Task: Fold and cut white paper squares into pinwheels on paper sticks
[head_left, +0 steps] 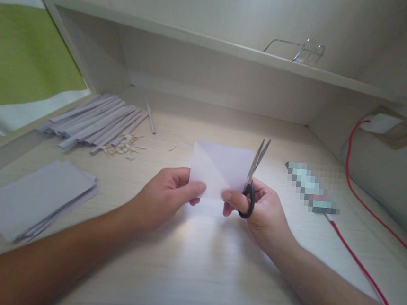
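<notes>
In the head view, a white sheet of paper [221, 170] is held up above the middle of a pale wooden desk [193, 265], pinched at both of its near corners. The left hand [167, 197] is closed on the near left corner, the thumb laid over the front of the sheet and the fingers curled behind it. The right hand [260, 209] is closed on the near right corner with thumb and fingertip, and a pair of black-handled scissors [253, 180] is gripped in the same hand; the blades are parted slightly and point up and away, just beside the sheet's right edge. A faint diagonal crease can be made out across the paper. At the near left of the desk a stack of flat white sheets [35, 199] is seen, and farther back on the left a pile of rolled paper sticks [95, 121] with a scatter of small paper scraps [123, 148] at its near end. To the right of the hands a pixelated object [310, 188] lies on the desk, with a red cable [354, 258] running past it. On the far shelf a pair of glasses [305, 51] is resting. No writing or label can be read anywhere.
</notes>
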The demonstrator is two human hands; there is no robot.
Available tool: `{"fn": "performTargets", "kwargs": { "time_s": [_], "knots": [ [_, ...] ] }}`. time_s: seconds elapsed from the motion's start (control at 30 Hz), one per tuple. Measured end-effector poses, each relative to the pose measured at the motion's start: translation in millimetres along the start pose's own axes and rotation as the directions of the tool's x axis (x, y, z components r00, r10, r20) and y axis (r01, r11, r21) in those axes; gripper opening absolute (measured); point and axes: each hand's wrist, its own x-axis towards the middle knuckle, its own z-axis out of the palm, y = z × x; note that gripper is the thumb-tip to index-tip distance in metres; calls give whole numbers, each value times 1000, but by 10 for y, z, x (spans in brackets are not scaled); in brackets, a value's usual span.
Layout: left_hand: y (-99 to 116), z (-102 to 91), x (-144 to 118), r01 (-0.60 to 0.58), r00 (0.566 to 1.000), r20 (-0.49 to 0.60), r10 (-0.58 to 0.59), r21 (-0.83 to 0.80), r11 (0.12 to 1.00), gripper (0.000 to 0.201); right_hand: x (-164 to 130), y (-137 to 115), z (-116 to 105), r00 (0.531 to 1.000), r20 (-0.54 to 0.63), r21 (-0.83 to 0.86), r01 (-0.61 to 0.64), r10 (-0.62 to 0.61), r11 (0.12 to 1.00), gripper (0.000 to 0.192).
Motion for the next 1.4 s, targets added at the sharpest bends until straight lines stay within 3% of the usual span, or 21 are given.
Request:
{"fn": "performTargets", "kwargs": {
  "time_s": [0.43,0.6,0.73,0.83,1.0,1.4],
  "knots": [
    [28,-83,-13,-40,998,-37,41,46,998,33,15,-16,-49,1000,-4,-54,-6,6,999,23],
    [86,-214,-22,-118,968,-206,146,142,983,36,20,-54,-95,994,83,-150,-51,64,987,26],
    [156,-325,1,-198,915,-346,208,64,978,31,6,-120,-113,973,171,-271,-105,155,957,32],
    [205,-345,9,-229,890,-404,209,-1,973,27,-17,-173,-100,924,295,-336,-138,243,932,37],
    [254,-299,-19,-229,903,-375,208,-10,973,30,-57,-201,-72,852,402,-371,-183,335,910,38],
    [178,-268,-41,-161,935,-304,183,97,982,36,-86,-154,-59,831,416,-315,-249,369,916,38]
  ]
}}
